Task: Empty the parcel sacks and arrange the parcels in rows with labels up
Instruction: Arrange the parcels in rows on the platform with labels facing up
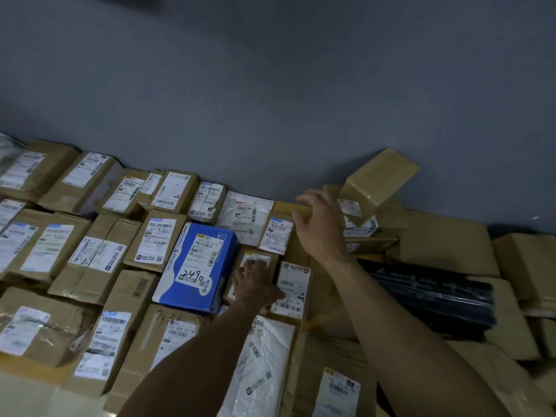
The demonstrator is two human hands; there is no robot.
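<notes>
Parcel (258,256) under flat left hand (255,284)

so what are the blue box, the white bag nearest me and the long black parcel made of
Blue box: printed cardboard, matt, with crisp folded edges. White bag: likely thin plastic film; it wrinkles and glints. Long black parcel: seemingly wrapped in glossy black plastic or tape, judging by the streaky shine; what is under it is hidden.
</notes>
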